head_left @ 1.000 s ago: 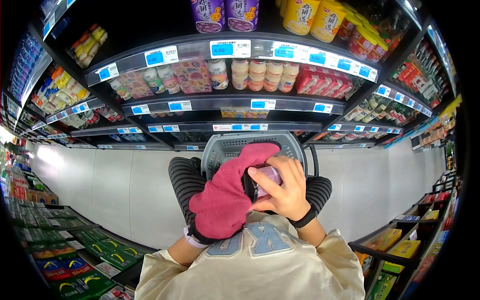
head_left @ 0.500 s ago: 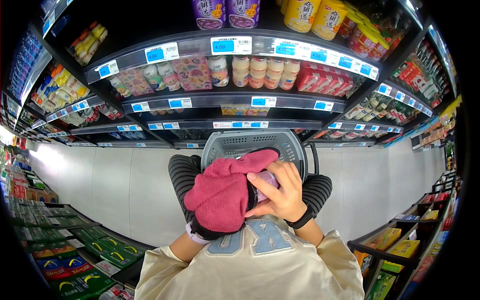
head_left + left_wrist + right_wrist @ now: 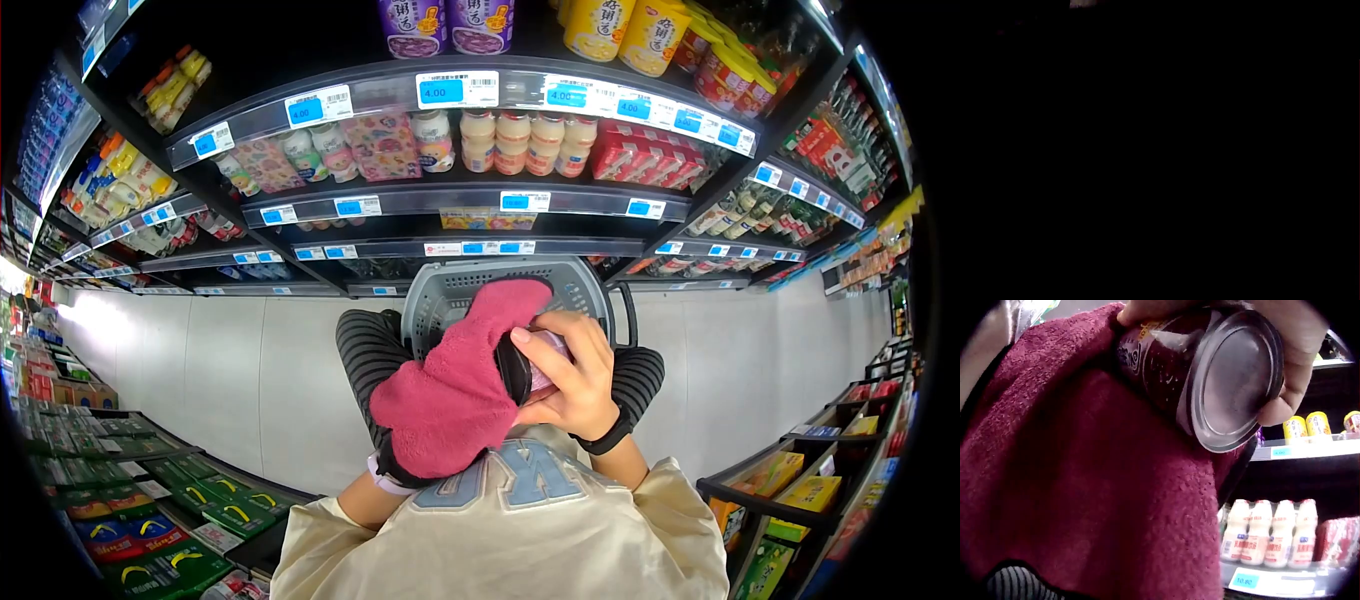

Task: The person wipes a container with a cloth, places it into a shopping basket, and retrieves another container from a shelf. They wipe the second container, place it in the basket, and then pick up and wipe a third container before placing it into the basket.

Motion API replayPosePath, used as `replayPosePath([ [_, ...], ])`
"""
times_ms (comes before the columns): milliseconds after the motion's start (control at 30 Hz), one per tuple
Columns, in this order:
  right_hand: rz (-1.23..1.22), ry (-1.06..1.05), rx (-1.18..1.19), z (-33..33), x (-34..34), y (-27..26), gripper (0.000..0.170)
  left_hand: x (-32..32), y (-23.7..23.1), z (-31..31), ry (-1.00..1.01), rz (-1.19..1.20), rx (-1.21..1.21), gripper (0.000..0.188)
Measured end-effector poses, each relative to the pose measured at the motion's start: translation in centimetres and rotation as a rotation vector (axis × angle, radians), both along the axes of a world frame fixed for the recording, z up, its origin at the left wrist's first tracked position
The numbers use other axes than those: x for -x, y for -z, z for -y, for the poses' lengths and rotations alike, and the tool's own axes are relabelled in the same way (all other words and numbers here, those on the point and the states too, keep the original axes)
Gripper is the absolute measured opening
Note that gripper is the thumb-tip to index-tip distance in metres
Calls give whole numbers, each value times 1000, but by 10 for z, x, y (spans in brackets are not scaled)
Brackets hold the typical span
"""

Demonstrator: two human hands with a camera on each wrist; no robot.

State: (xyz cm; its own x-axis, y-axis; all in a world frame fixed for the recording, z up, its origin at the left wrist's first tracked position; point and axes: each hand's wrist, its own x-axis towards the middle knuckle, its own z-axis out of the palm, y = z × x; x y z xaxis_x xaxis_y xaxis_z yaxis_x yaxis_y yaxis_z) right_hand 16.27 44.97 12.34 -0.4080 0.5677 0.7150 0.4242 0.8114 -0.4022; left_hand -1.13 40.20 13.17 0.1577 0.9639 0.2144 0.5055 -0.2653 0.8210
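Note:
My right hand (image 3: 578,375) holds a purple can (image 3: 1235,381) between thumb and fingers, its metal end facing the right wrist camera. A dark red fleecy cloth (image 3: 450,385) with black edging lies against the can's other end and partly wraps it. The cloth covers my left hand completely; only the forearm and a pale wristband (image 3: 390,478) show below it. How the left fingers lie under the cloth I cannot tell. The left wrist view is almost wholly black.
Below the hands a grey shopping basket (image 3: 425,300) stands between the striped knees (image 3: 637,385). Store shelves ahead hold purple cans (image 3: 480,25), yellow cans (image 3: 655,38) and milk drink bottles (image 3: 512,145). Green boxes (image 3: 235,510) fill a low rack at the left.
The cloth's upper end folded down over the basket, then rose again. The can has turned slightly and shifted right with the right hand, and more black edging shows at it.

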Motion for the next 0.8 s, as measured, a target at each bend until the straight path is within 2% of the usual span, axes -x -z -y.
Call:
replayPosePath([
  [167,-82,-99,92,3,1,4,81,9,16,-4,182,431,164,63],
  [200,-82,-97,93,4,1,6,81,10,14,-4,181,439,166,63],
  [300,-246,-205,384,7,0,6,87,12,3,-4,155,400,139,62],
  [400,-387,-269,504,11,4,8,85,12,-2,-2,107,313,97,60],
  [633,-367,-303,595,12,0,5,80,7,-7,6,25,237,81,58],
  [800,-183,-319,590,11,-3,1,86,0,-11,8,15,269,83,56],
])
